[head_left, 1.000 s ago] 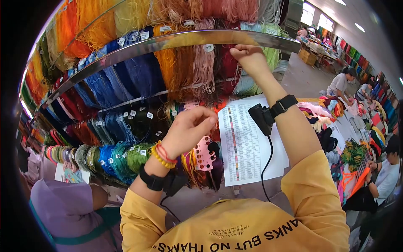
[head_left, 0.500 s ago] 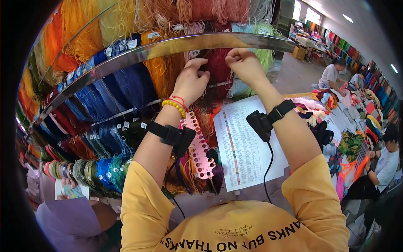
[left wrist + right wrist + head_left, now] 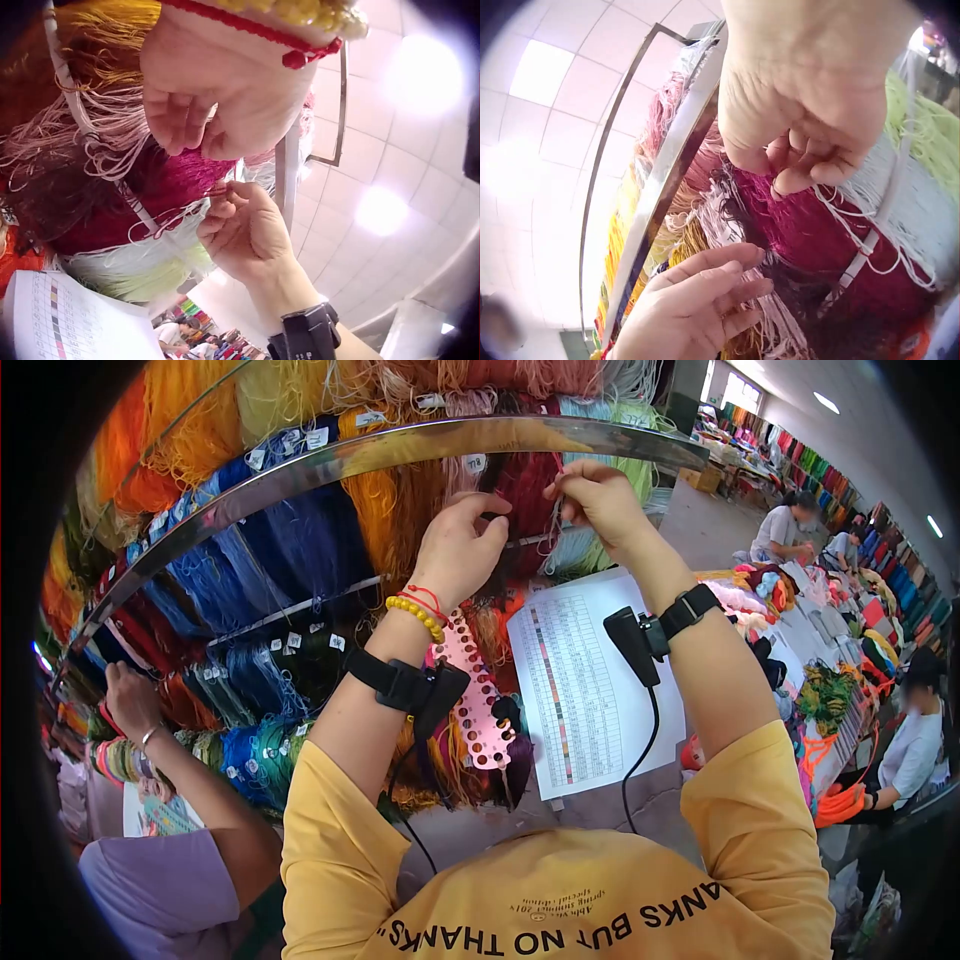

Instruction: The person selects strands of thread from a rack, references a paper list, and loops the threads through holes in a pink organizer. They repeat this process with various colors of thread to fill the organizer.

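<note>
Long hanks of coloured thread hang beneath the metal rail in the head view. My right hand [image 3: 608,508] pinches a thin strand of dark red thread between thumb and fingertips, just in front of the dark red hank [image 3: 522,485]. The left wrist view shows the strand reaching from that hank to the right hand [image 3: 244,232]. To the left, my left hand [image 3: 460,550] hovers before the dark brown and pale pink hanks, its fingers loosely bent and holding nothing. The right wrist view shows the fingers of this left hand [image 3: 697,307] beside the pale pink threads [image 3: 776,322].
A curved metal rail [image 3: 400,445] crosses above both hands. Below them are a printed colour chart [image 3: 600,700] and a pink card with punched holes [image 3: 478,710]. Another person's arm [image 3: 215,800] reaches toward the rack at left. People sit beside piled yarn at right.
My left hand has risen from low by the pink card to the hanks near the right hand. The right hand now pulls a red strand outward. A neighbour's arm has come up at left.
</note>
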{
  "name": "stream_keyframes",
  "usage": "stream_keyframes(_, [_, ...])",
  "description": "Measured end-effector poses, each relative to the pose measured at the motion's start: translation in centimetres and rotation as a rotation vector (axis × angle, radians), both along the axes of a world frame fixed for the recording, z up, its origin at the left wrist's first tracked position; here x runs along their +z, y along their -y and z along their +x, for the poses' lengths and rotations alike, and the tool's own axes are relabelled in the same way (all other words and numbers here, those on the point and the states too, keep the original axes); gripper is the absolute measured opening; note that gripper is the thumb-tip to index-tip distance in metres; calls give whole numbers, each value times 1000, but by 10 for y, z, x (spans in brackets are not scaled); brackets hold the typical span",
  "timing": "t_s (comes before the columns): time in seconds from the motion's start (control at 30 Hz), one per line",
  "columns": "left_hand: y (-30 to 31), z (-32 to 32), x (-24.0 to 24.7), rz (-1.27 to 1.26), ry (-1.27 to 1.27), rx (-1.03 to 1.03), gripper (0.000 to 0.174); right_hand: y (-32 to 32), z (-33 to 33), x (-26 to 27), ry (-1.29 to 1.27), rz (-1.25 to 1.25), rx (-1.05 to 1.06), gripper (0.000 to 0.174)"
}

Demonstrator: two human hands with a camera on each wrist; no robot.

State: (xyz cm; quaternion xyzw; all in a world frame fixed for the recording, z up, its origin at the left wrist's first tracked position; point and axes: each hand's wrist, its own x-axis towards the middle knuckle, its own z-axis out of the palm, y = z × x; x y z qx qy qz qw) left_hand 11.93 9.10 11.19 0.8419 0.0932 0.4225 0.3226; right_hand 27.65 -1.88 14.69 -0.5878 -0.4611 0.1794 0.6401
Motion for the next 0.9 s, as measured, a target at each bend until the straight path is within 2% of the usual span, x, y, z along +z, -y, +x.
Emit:
stream_keyframes(0.17, [13, -2, 4, -160, -57, -44, 22, -5, -8, -4, 28, -66, -92, 12])
stream_keyframes(0.3, [15, 2, -2, -90, -42, -69, 20, -13, -3, -8, 161, -124, -167, 15])
stream_keyframes(0.4, [16, 6, -8, -158, -59, -87, 20, -24, 3, -12, 598, -216, -429, 19])
stream_keyframes(0.5, [18, 6, -10, -187, -59, -99, 20, -24, 6, -18, 533, -127, -383, 16])
stream_keyframes(0.6, [16, 8, -11, -219, -36, -120, 19, -13, 2, -23, 316, 23, -283, 18])
stream_keyframes(0.9, [21, 24, -3, -290, 40, -138, 21, 5, -10, -29, -84, 136, -47, 18])
